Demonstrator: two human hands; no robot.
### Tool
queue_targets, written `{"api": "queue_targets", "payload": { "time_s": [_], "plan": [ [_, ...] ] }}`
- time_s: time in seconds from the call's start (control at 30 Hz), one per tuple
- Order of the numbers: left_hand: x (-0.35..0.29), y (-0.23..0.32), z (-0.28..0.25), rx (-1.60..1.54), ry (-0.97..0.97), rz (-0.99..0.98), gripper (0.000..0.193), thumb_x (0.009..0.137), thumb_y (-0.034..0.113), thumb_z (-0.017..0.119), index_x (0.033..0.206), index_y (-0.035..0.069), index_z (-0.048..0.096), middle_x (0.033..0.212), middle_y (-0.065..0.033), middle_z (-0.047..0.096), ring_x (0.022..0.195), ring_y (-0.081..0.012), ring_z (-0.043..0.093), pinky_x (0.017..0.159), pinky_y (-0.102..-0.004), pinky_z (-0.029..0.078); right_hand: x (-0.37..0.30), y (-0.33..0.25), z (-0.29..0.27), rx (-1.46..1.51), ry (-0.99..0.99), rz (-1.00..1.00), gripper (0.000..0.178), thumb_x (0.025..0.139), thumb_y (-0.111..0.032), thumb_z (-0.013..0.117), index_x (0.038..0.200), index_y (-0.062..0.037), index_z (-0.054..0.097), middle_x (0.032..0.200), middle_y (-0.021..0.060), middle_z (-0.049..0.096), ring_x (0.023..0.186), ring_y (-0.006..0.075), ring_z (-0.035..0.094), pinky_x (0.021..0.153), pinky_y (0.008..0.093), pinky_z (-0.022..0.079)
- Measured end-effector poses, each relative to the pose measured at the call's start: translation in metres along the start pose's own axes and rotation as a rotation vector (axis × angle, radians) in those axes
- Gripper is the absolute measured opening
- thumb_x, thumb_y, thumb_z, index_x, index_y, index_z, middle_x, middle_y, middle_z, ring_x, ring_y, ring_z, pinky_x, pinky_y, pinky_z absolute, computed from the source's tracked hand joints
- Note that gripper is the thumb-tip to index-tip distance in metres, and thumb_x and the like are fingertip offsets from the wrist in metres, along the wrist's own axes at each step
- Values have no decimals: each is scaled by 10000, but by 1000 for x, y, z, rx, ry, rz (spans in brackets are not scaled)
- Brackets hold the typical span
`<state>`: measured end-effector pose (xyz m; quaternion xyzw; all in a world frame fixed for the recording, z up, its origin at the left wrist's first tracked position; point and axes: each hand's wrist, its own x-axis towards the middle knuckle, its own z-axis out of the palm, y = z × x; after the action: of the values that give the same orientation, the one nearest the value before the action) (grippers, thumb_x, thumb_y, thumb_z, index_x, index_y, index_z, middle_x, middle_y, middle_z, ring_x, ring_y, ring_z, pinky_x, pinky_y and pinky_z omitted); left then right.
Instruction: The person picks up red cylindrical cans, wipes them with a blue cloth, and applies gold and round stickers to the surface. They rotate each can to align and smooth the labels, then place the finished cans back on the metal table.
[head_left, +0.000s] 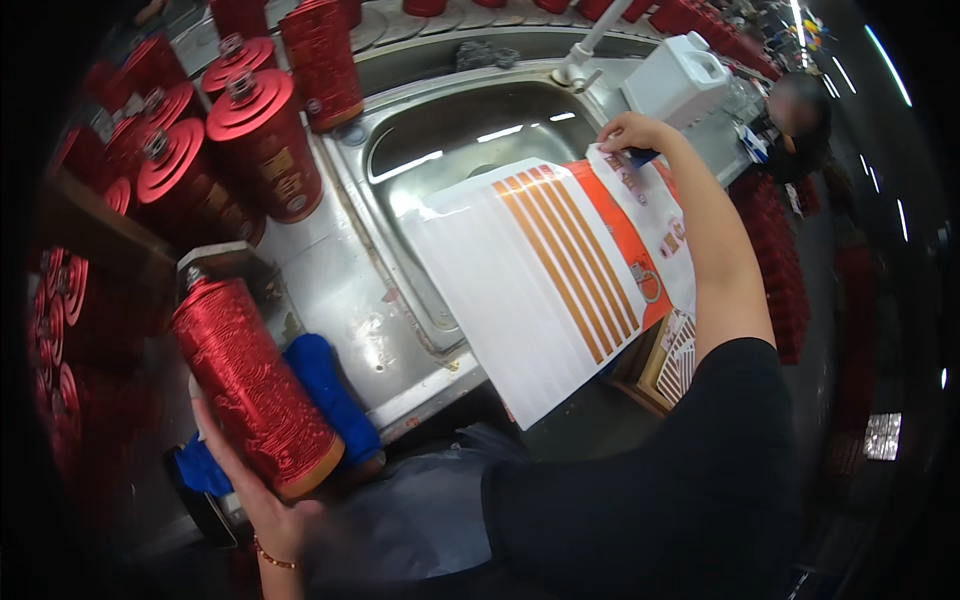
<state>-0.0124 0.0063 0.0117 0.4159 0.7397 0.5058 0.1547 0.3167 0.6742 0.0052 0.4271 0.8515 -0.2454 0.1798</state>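
Observation:
A red, relief-patterned bottle with a gold base band leans on a blue padded rest at the left. My left hand cups its lower end, one long finger stretched up its left side and the thumb by the base; the other fingers are hidden. Across the sink lies a large white sheet with gold strips. Beside it are an orange-red piece and a white label sheet with small printed stickers. My right hand pinches the label sheet's far edge.
Several red bottles stand at the upper left, more along the back. The metal sink has a tap behind it. A white jug stands at the back right. Near a box of striped sheets, another person is visible farther right.

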Motion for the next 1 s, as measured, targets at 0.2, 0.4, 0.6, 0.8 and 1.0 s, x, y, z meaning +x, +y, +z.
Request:
{"api": "queue_targets", "payload": {
  "time_s": [0.2, 0.4, 0.6, 0.8, 1.0],
  "plan": [
    [4, -4, -20, 456, -232, 220, 1573, 547, 536, 1012, 1638, -65, 51, 1653, -333, 192, 1468, -496, 353, 1189, -512, 373, 0, -32, 4, -34, 274, -239, 173, 878, -208, 786, 904, -40, 759, 791, 33, 716, 737, 109, 629, 690, 310, 503],
    [12, -2, -14, 258, -141, 177, 1383, 693, 312, 993, 1630, -85, 55, 1543, -301, 389, 1366, -439, 486, 1113, -466, 459, -100, -269, 52, 9, 531, -748, 122, 940, -128, 728, 939, -8, 748, 795, 62, 728, 670, 123, 664, 648, 279, 514],
    [11, -12, -13, 193, -95, 214, 1345, 694, 309, 987, 1631, -77, 103, 1544, -310, 400, 1362, -455, 508, 1088, -463, 482, -220, -402, 80, 230, 434, -1143, 84, 877, -29, 768, 933, 20, 731, 834, 74, 733, 707, 131, 662, 635, 251, 472],
    [10, 4, -16, 297, -20, 212, 1243, 693, 366, 964, 1598, -93, 246, 1540, -371, 384, 1351, -512, 517, 1056, -479, 511, -248, -465, 103, 499, 277, -1189, 131, 890, -119, 775, 897, -21, 689, 794, 56, 707, 669, 130, 648, 610, 266, 416],
    [10, 10, -15, 41, -94, 193, 1437, 671, 481, 972, 1614, -113, 65, 1542, -415, 309, 1409, -529, 438, 1120, -475, 457, -179, -482, 143, 800, 32, -992, 111, 983, -112, 743, 1044, -20, 731, 919, -9, 727, 777, 18, 621, 658, 184, 467]
  ]
}}
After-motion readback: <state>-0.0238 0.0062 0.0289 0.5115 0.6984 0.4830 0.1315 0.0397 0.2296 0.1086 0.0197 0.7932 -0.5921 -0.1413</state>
